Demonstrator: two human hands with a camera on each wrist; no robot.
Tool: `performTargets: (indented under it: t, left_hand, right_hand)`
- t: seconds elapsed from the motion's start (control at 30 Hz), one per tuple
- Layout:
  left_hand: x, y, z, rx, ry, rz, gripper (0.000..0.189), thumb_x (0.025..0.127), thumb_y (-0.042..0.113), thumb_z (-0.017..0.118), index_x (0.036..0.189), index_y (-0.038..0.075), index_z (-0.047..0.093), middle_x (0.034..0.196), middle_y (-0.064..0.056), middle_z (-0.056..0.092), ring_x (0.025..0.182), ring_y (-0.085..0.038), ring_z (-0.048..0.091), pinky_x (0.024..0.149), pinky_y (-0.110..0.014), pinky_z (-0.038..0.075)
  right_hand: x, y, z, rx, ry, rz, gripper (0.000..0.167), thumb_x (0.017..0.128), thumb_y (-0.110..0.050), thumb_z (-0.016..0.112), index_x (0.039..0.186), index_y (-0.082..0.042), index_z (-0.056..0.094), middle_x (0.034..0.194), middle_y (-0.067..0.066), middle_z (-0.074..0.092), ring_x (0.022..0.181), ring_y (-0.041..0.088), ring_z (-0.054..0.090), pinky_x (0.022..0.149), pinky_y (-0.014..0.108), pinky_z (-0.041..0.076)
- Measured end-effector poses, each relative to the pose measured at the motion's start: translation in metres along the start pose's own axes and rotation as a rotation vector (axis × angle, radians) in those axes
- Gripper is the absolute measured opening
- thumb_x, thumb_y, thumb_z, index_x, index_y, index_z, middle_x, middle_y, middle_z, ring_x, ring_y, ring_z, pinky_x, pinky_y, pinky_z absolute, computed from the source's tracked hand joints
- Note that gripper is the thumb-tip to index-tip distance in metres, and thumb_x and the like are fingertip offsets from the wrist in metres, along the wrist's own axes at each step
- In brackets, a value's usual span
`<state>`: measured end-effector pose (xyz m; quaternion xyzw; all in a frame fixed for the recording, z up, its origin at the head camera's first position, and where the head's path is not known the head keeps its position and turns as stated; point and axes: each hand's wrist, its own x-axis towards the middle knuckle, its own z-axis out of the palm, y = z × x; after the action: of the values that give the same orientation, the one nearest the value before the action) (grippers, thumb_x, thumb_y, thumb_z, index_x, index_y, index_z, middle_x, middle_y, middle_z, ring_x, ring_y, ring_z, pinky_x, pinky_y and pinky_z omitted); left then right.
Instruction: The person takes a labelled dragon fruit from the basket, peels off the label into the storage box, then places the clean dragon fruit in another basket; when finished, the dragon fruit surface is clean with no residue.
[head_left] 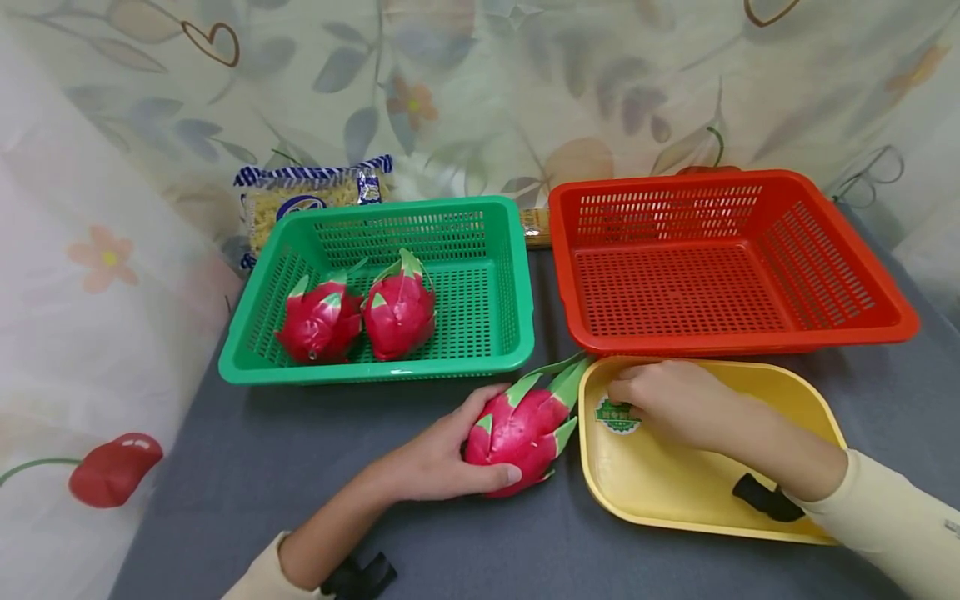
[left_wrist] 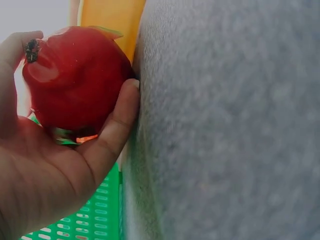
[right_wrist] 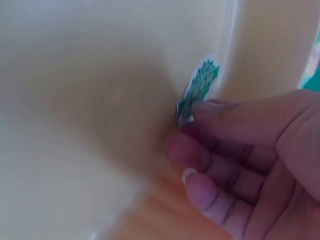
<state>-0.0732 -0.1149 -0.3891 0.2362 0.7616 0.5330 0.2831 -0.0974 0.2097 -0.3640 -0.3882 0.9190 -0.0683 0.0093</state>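
Lower centre, our left hand [head_left: 438,461] grips the fruit [head_left: 522,435]; our right hand [head_left: 678,406] pinches the sticker [head_left: 617,417], best by its edge.

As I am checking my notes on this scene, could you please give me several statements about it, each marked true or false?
1. The left hand grips a dragon fruit. True.
2. The green basket holds three dragon fruits. False: the green basket holds two.
3. The right hand pinches a green-and-white sticker. True.
4. The blue-striped packet is inside the red basket. False: the blue-striped packet is behind the green basket.
5. In the head view, the red basket stands beyond the yellow tray. True.
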Motion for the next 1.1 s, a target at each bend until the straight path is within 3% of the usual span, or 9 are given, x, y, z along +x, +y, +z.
performTargets:
  t: [0.17,0.37,0.67,0.77,0.87,1.0,1.1]
  left_hand:
    - [-0.005,0.001,-0.002,-0.009,0.004,-0.035,0.089,0.077,0.029,0.084,0.15,0.03,0.033,0.135,0.002,0.049,0.122,-0.022,0.051,0.08,-0.033,0.058]
    - [-0.02,0.007,-0.005,-0.065,-0.002,-0.089,0.087,0.077,0.029,0.085,0.149,0.034,0.036,0.134,0.002,0.051,0.121,-0.024,0.053,0.079,-0.034,0.058]
    - [-0.051,0.042,-0.028,0.016,-0.035,-0.135,0.088,0.075,0.034,0.087,0.146,0.041,0.037,0.132,0.004,0.051,0.122,-0.025,0.052,0.075,-0.035,0.059]
    - [-0.057,0.057,-0.033,-0.02,-0.072,-0.111,0.087,0.075,0.03,0.087,0.146,0.041,0.037,0.134,0.003,0.05,0.124,-0.026,0.05,0.076,-0.037,0.059]
    - [-0.057,0.069,-0.037,-0.072,-0.085,-0.032,0.086,0.077,0.025,0.085,0.148,0.035,0.036,0.137,0.0,0.048,0.126,-0.029,0.049,0.078,-0.039,0.059]
    - [-0.05,0.081,-0.041,-0.109,-0.027,0.052,0.086,0.081,0.019,0.081,0.15,0.03,0.032,0.139,-0.005,0.046,0.128,-0.033,0.047,0.079,-0.043,0.059]
    - [-0.041,0.089,-0.044,-0.113,0.052,0.083,0.089,0.08,0.015,0.081,0.151,0.029,0.03,0.139,-0.006,0.046,0.128,-0.033,0.047,0.08,-0.044,0.059]
  right_hand:
    - [-0.01,0.004,-0.005,0.072,-0.008,0.008,0.029,0.081,-0.002,0.076,0.077,-0.026,0.061,0.073,-0.015,0.049,0.061,0.005,0.043,0.054,0.028,0.041]
    - [-0.027,0.007,-0.016,0.18,0.033,-0.052,0.028,0.081,0.001,0.076,0.091,-0.024,0.069,0.083,-0.016,0.058,0.07,0.0,0.048,0.06,0.025,0.045]
    - [-0.047,0.007,-0.037,0.163,0.048,-0.025,0.022,0.084,-0.013,0.08,0.103,-0.022,0.072,0.096,-0.017,0.064,0.08,-0.002,0.057,0.065,0.027,0.052]
    - [-0.053,0.008,-0.041,0.169,0.064,0.0,0.023,0.085,-0.014,0.08,0.104,-0.024,0.072,0.098,-0.019,0.064,0.08,-0.002,0.059,0.064,0.026,0.052]
    - [-0.057,0.01,-0.041,0.18,0.086,0.009,0.025,0.084,-0.014,0.081,0.104,-0.025,0.071,0.099,-0.019,0.064,0.081,-0.002,0.06,0.064,0.025,0.052]
    - [-0.059,0.014,-0.036,0.175,0.12,-0.049,0.028,0.081,-0.011,0.082,0.103,-0.024,0.071,0.097,-0.018,0.064,0.08,-0.002,0.059,0.063,0.025,0.051]
    - [-0.059,0.015,-0.034,0.168,0.129,-0.088,0.029,0.08,-0.011,0.083,0.104,-0.023,0.071,0.097,-0.018,0.064,0.08,-0.002,0.059,0.063,0.025,0.051]
